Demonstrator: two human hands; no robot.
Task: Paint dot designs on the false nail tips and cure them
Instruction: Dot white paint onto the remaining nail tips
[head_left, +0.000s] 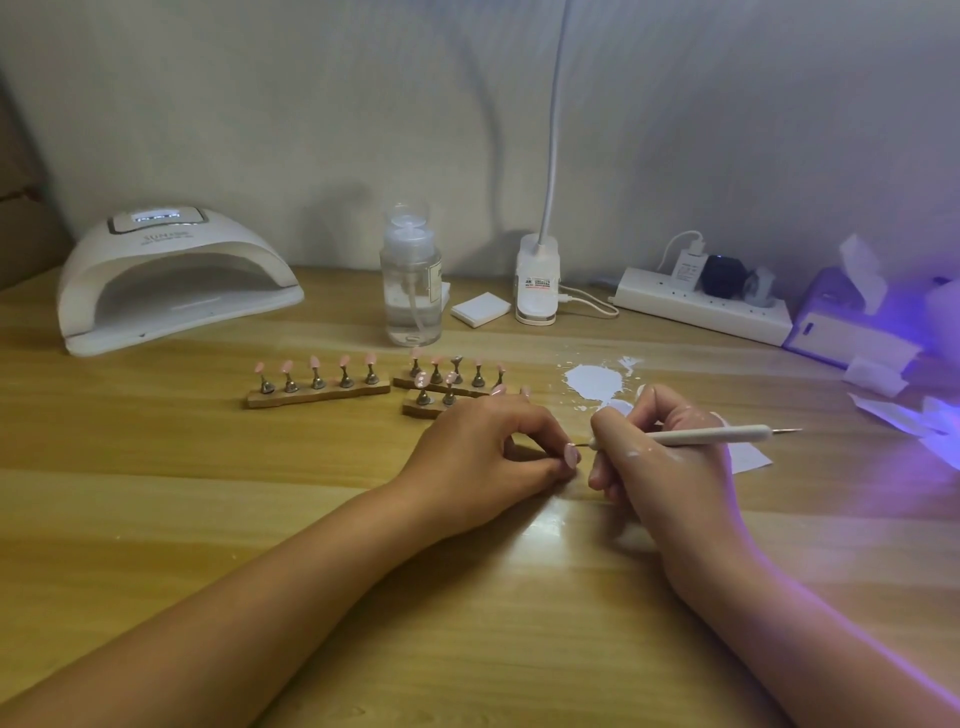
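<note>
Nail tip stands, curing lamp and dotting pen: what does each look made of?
Nail tip stands: bases look like brown wood or wood-look board, matte; pegs grey and glinting, probably metal. Curing lamp: glossy white shell with soft highlights, likely moulded plastic. Dotting pen: matte white barrel, plastic or painted; thin dark tips look like metal.

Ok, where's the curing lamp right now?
In the head view, the curing lamp sits at the back left of the table, left of the clear pump bottle.
</note>
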